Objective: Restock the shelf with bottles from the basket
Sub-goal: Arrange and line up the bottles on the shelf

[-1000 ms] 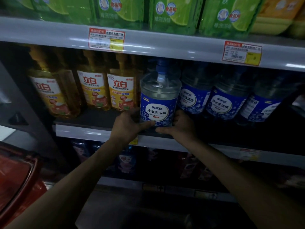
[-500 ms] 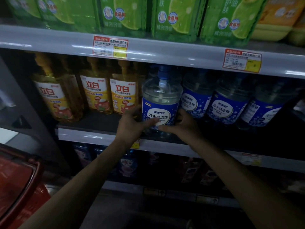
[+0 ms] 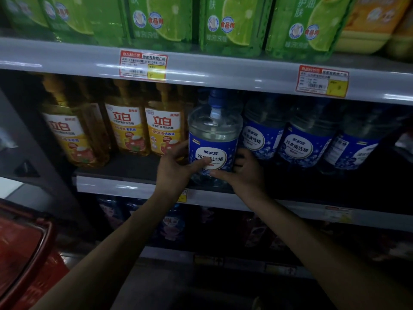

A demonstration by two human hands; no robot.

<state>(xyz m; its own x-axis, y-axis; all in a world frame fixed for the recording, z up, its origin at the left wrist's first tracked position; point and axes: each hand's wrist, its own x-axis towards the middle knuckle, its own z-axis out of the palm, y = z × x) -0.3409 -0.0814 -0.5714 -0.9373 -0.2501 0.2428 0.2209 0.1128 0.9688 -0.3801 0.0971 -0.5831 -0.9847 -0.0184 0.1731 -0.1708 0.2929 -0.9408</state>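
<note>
Clear bottle (image 3: pixel 213 130) with blue cap and blue label, centre of frame, upright on the middle shelf (image 3: pixel 116 186), base at the front edge. Both hands on it. Left hand (image 3: pixel 176 171) wraps the bottle's left side, thumb laid across the front of the label, fingers curled round behind, tips hidden. Right hand (image 3: pixel 243 173) grips the lower right side, thumb along the bottom front of the clear bottle, fingers curled round the right flank between it and the next bottle. Both forearms reach up from the bottom of frame.

Just left of the clear bottle: yellow bottles (image 3: pixel 165 128) with white-and-yellow labels, in a row toward centre left, upright. Just right: blue-label bottles (image 3: pixel 306 142) of the same kind, in a row toward the right edge, dim, set further back.

Upper shelf across the top of frame holds green packs (image 3: pixel 169 19), orange-yellow packs (image 3: pixel 366 23) at upper right. Two red price tags (image 3: pixel 143 66) on the upper shelf's front rail. Red basket (image 3: pixel 24 253) at lower left, only its rim and wall show; contents cannot tell. Lower shelf below the hands is dark, goods unreadable.
</note>
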